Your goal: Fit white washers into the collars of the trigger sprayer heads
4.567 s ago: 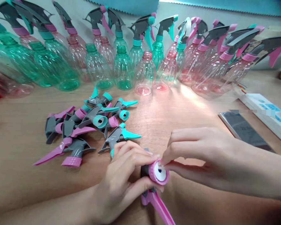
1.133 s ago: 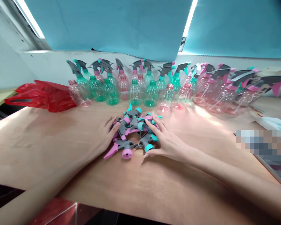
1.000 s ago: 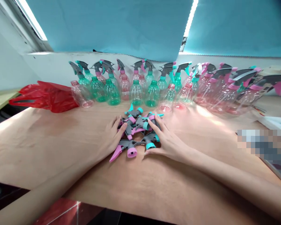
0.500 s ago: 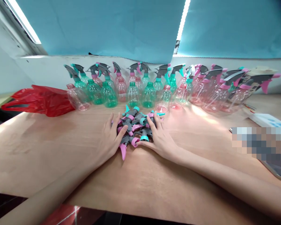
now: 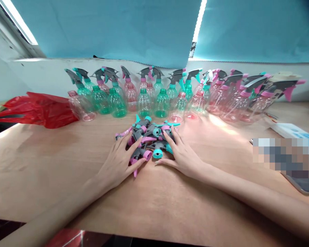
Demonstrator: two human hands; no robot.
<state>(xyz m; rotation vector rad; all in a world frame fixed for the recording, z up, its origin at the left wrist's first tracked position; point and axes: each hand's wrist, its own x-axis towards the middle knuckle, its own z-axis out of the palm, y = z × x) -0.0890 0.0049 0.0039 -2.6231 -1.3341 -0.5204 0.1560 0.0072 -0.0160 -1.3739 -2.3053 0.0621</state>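
Under a blue blind (image 5: 118, 31), clear fluted bottles (image 5: 144, 105) line the far side of a smooth wooden table (image 5: 170, 202). In the middle, curved plastic sprayer heads (image 5: 148, 139) lie heaped between the left hand (image 5: 120, 157) and right hand (image 5: 184, 154), fingers spread, not clenched. This seems a gathering step; taking one head would call for a pinch.

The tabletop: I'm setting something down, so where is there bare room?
Bare tabletop shows between the red bag and left hand, between right hand and phone, and on the near side of the spray heads. Crowded: between the hands, and among the bottles behind.
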